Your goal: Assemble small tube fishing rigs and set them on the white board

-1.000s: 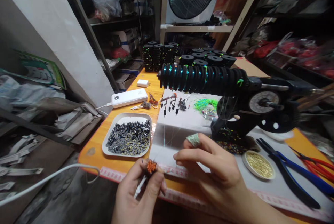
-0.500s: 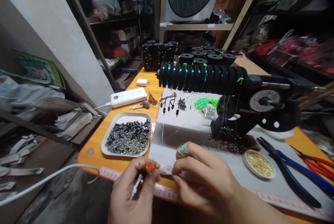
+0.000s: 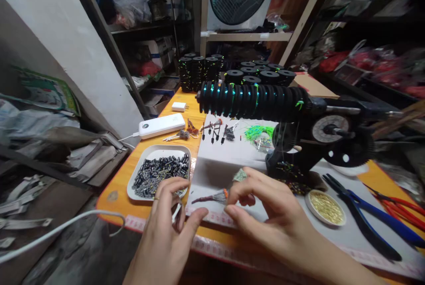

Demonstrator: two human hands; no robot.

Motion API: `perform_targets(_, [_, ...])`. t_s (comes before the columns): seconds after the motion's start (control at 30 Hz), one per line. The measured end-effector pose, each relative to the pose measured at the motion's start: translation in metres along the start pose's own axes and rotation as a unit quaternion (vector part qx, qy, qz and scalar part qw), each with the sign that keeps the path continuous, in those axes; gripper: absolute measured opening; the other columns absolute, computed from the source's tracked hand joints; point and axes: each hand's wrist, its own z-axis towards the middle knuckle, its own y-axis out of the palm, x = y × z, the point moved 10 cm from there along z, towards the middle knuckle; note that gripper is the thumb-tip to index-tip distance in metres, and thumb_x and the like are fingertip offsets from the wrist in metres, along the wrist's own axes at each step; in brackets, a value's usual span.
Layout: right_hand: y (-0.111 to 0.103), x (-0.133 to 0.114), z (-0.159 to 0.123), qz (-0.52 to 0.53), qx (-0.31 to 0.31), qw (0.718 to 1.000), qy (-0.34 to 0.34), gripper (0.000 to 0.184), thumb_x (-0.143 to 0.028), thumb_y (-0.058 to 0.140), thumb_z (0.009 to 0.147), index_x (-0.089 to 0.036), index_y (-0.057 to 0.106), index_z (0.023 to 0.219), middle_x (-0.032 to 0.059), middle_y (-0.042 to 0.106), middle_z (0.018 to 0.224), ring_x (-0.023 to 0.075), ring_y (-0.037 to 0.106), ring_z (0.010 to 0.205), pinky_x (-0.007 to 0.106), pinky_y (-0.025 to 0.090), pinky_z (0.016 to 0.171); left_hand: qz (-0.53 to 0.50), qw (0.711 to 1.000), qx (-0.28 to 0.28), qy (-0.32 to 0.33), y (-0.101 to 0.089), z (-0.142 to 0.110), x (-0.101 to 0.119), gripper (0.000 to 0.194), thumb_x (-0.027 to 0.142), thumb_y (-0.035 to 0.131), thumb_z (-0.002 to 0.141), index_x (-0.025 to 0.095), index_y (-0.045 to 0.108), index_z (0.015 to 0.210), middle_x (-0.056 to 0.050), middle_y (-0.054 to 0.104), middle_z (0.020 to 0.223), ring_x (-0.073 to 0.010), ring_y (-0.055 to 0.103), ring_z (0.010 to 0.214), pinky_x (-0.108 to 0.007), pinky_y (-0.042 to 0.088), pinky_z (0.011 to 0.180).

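My left hand (image 3: 169,225) is over the table's front edge, beside the tray. Its thumb and forefinger are apart, while the other fingers curl round a slim white-and-silver tool (image 3: 176,213), mostly hidden. My right hand (image 3: 265,212) has thumb and forefinger nearly together; whatever is between them is hidden. A green wrap (image 3: 239,175) covers one of its fingertips. Between the hands, on the white sheet (image 3: 212,170), lies a small tassel-like bundle (image 3: 215,196) with a dark brown stem, grey strands and an orange end close to my right fingers.
A white tray (image 3: 131,190) holds many small black and grey pieces. Behind the sheet stands a black machine with a ribbed roller (image 3: 252,99). At right are a dish of gold bits (image 3: 327,207) and blue-handled pliers (image 3: 365,218). A white power bank (image 3: 161,125) lies at left.
The orange-ended piece left my left fingers, whose thumb and forefinger have spread. A tassel-like bundle now shows on the sheet. My right hand has shifted slightly up.
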Motion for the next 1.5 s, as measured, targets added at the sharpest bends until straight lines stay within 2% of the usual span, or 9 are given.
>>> perform_targets(0.07, [0.002, 0.000, 0.000, -0.005, -0.003, 1.000, 0.003, 0.010, -0.017, 0.065, 0.092, -0.022, 0.069, 0.084, -0.0022, 0.050, 0.069, 0.0133, 0.049, 0.068, 0.023, 0.038, 0.059, -0.121, 0.990, 0.038, -0.058, -0.002, -0.010, -0.006, 0.007, 0.033, 0.060, 0.095, 0.027, 0.060, 0.098, -0.004, 0.059, 0.114, -0.0183, 0.064, 0.092, -0.029, 0.049, 0.076])
perform_targets(0.17, [0.002, 0.001, -0.002, 0.014, 0.016, 1.000, 0.006, 0.011, -0.022, 0.066, 0.093, -0.025, 0.074, 0.087, -0.0021, 0.053, 0.065, 0.0139, 0.050, 0.064, 0.025, 0.038, 0.058, -0.312, 0.942, -0.011, -0.126, 0.024, -0.022, -0.007, 0.023, 0.039, 0.057, 0.097, 0.022, 0.058, 0.083, 0.000, 0.059, 0.099, -0.0050, 0.049, 0.053, -0.023, 0.039, 0.053])
perform_targets(0.27, [0.001, 0.006, -0.004, 0.056, 0.041, 0.997, 0.026, 0.010, -0.022, 0.067, 0.093, -0.025, 0.076, 0.091, -0.0013, 0.058, 0.068, 0.0136, 0.053, 0.064, 0.025, 0.040, 0.057, -0.424, 0.891, -0.062, -0.150, 0.048, -0.028, -0.001, 0.025, 0.040, 0.062, 0.095, 0.020, 0.057, 0.081, 0.001, 0.061, 0.092, -0.0020, 0.047, 0.050, -0.021, 0.033, 0.051])
perform_targets(0.33, [0.001, 0.007, -0.005, 0.084, 0.051, 0.995, 0.025, 0.010, -0.020, 0.068, 0.092, -0.025, 0.077, 0.092, -0.0006, 0.060, 0.071, 0.0134, 0.055, 0.067, 0.024, 0.043, 0.059, -0.459, 0.873, -0.072, -0.150, 0.057, -0.029, 0.002, 0.025, 0.039, 0.064, 0.094, 0.020, 0.057, 0.080, 0.001, 0.061, 0.088, -0.0031, 0.050, 0.053, -0.020, 0.032, 0.051])
perform_targets(0.5, [-0.001, 0.000, -0.005, 0.073, 0.059, 0.996, 0.007, 0.010, -0.016, 0.068, 0.090, -0.019, 0.078, 0.088, 0.0004, 0.057, 0.068, 0.0132, 0.052, 0.065, 0.023, 0.042, 0.056, -0.479, 0.859, -0.063, -0.170, 0.065, -0.031, 0.004, 0.026, 0.038, 0.070, 0.090, 0.020, 0.057, 0.077, 0.005, 0.055, 0.072, -0.0051, 0.049, 0.056, -0.018, 0.035, 0.053])
perform_targets(0.7, [-0.002, -0.009, -0.005, 0.039, 0.054, 0.997, -0.043, 0.012, -0.015, 0.066, 0.092, -0.015, 0.077, 0.088, 0.0019, 0.057, 0.069, 0.0134, 0.052, 0.065, 0.024, 0.043, 0.057, -0.477, 0.864, 0.011, -0.158, 0.048, -0.027, -0.002, 0.029, 0.038, 0.071, 0.089, 0.019, 0.055, 0.074, 0.003, 0.056, 0.067, -0.0056, 0.041, 0.051, -0.019, 0.030, 0.048])
perform_targets(0.9, [-0.006, -0.005, -0.004, 0.005, 0.073, 0.996, -0.044, 0.010, -0.011, 0.067, 0.091, -0.015, 0.075, 0.091, 0.0014, 0.057, 0.074, 0.0128, 0.055, 0.069, 0.022, 0.045, 0.060, -0.488, 0.859, -0.009, -0.156, 0.039, -0.026, -0.004, 0.030, 0.035, 0.064, 0.094, 0.018, 0.052, 0.073, 0.002, 0.056, 0.065, -0.0059, 0.038, 0.050, -0.021, 0.027, 0.048])
perform_targets(1.27, [-0.001, -0.008, -0.005, 0.011, 0.056, 0.997, -0.047, 0.011, -0.011, 0.066, 0.092, -0.015, 0.075, 0.090, 0.0024, 0.058, 0.075, 0.0127, 0.058, 0.068, 0.021, 0.047, 0.060, -0.492, 0.854, -0.028, -0.164, 0.047, -0.027, -0.004, 0.030, 0.037, 0.064, 0.094, 0.018, 0.054, 0.072, 0.002, 0.057, 0.065, -0.0053, 0.036, 0.049, -0.022, 0.026, 0.049])
perform_targets(1.5, [0.004, -0.011, -0.008, 0.021, 0.036, 0.997, -0.064, 0.013, -0.017, 0.067, 0.093, -0.017, 0.078, 0.099, 0.0026, 0.055, 0.073, 0.0128, 0.053, 0.064, 0.021, 0.046, 0.054, -0.469, 0.857, -0.003, -0.215, 0.051, -0.032, -0.009, 0.032, 0.042, 0.079, 0.081, 0.019, 0.058, 0.071, 0.003, 0.056, 0.064, -0.0074, 0.044, 0.052, -0.018, 0.030, 0.047])
